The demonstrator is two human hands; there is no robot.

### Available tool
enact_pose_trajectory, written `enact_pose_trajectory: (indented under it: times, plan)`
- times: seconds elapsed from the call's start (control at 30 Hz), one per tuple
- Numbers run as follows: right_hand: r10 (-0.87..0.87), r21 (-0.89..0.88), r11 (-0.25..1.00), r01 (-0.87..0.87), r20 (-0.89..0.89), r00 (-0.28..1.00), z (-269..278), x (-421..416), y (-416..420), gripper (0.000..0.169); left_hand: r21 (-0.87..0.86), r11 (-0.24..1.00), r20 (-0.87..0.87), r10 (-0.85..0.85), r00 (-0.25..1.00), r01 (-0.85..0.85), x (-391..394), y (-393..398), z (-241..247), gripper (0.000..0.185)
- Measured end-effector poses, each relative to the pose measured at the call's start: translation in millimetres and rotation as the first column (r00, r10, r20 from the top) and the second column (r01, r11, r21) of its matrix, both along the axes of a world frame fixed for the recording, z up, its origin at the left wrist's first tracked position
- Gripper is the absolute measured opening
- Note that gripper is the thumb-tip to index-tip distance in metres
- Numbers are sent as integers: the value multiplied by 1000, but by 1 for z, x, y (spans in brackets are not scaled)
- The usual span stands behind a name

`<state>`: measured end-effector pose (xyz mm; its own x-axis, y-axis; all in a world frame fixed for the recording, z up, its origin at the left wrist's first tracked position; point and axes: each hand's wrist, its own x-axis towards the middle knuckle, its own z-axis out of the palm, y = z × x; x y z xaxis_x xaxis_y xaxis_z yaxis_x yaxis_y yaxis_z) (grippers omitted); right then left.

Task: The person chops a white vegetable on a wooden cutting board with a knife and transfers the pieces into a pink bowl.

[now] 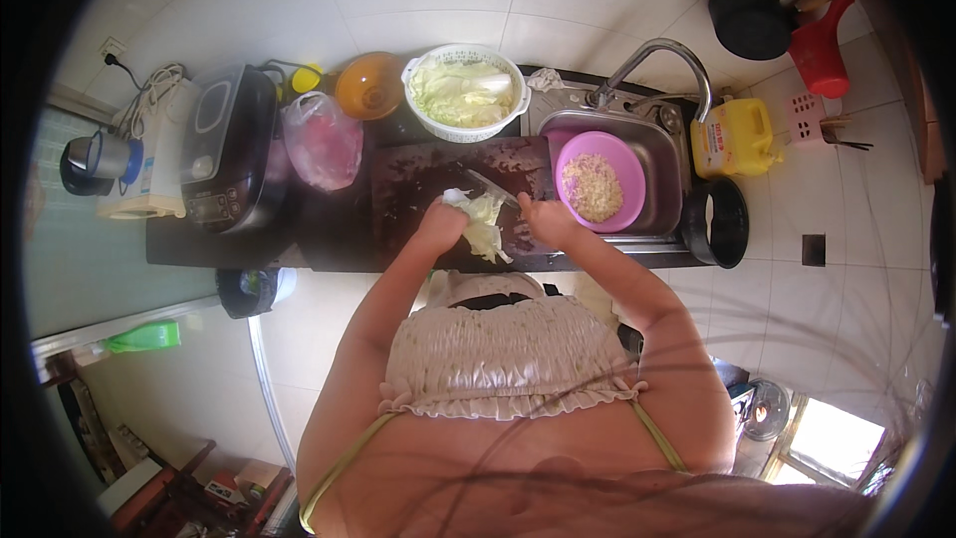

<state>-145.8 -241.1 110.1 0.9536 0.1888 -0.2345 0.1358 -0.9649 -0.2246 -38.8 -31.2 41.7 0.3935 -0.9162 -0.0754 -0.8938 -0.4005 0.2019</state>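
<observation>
My left hand grips pale green cabbage leaves at their white stem end, over a dark, wet-looking cutting board. In my right hand is a kitchen knife, its blade angled up and left just beyond the leaves. Whether the edge touches the leaves cannot be made out. Right of the board, a pink basin of finely chopped pale pieces sits in the steel sink. Behind the board stands a white colander heaped with more cabbage leaves.
An amber bowl, a plastic bag with pink contents and a black rice cooker line the left counter. The faucet arches over the sink. Rightward are a yellow jug and a black round container.
</observation>
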Motion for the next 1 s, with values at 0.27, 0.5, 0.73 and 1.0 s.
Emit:
enact_pose_trajectory:
  times: [0.27,0.5,0.73,1.0]
  plan:
    - [-8,44,999,11,-64,998,-17,3,9,25,-20,997,-69,71,995,-72,-2,2,-1,20]
    - [-7,8,1000,7,-67,998,-4,2,21,20,-29,996,-85,83,993,-86,-4,7,0,20]
    - [-33,47,998,34,-21,999,-13,5,14,21,-79,993,-81,85,993,-92,-6,9,-3,19]
    - [4,15,1000,-3,-70,998,0,7,32,26,-139,983,-118,106,987,-123,-5,10,-9,21]
